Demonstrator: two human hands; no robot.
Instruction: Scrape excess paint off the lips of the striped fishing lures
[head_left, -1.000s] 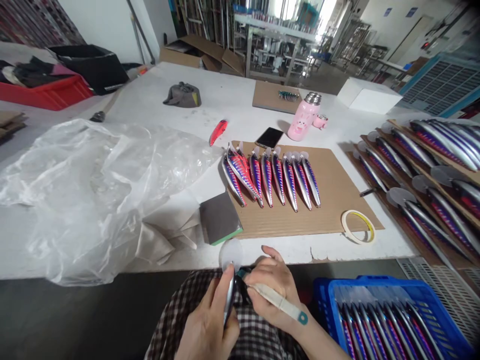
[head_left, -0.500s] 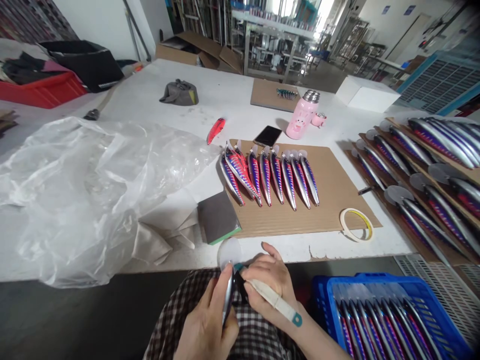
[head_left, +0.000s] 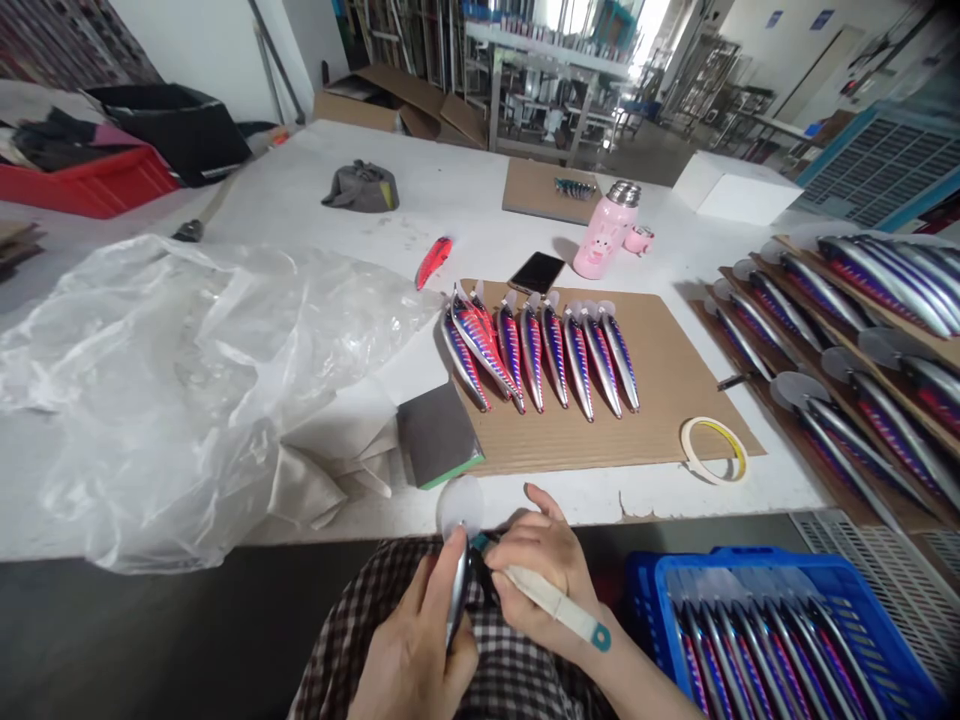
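My left hand (head_left: 416,650) is closed round a silver fishing lure (head_left: 456,598) with a clear round lip, held upright over my lap. My right hand (head_left: 540,575) is closed on a cream-handled tool (head_left: 555,605) with a teal end, its tip against the lure near the lip. Both hands sit just below the near edge of the white table (head_left: 480,215). On the table lies a cardboard sheet (head_left: 660,400) carrying a row of several purple-and-red striped lures (head_left: 540,350).
A blue crate (head_left: 787,630) of lures stands at my lower right. Cardboard trays of lures (head_left: 847,350) fill the right side. A crumpled plastic bag (head_left: 172,370), grey sanding block (head_left: 437,435), tape roll (head_left: 715,450), phone (head_left: 538,272), pink bottle (head_left: 604,235) and red lure (head_left: 433,262) lie on the table.
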